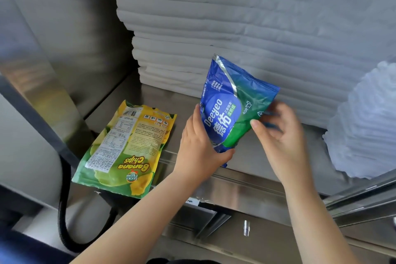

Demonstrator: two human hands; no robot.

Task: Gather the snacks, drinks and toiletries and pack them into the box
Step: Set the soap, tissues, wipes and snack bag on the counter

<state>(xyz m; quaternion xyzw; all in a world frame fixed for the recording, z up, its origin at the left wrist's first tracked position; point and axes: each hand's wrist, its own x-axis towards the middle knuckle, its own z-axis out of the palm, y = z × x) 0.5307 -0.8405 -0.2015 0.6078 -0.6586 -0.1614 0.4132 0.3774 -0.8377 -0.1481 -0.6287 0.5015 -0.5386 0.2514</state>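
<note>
A blue and green pack of wet wipes [231, 100] is held up above a steel shelf [267, 156], tilted with its top to the upper left. My left hand [199, 146] grips its lower end, thumb under the bottom edge. My right hand [280, 133] holds its right side, thumb on the front and fingers behind the pack. A yellow and green bag of banana chips [128, 148] lies flat on the shelf to the left, its near end over the front edge. No box is in view.
A tall stack of folded white linen [214, 28] fills the back of the shelf. A white plastic bundle [368, 122] sits at the right. A black hose [64, 210] hangs at the lower left beside a steel wall [64, 28].
</note>
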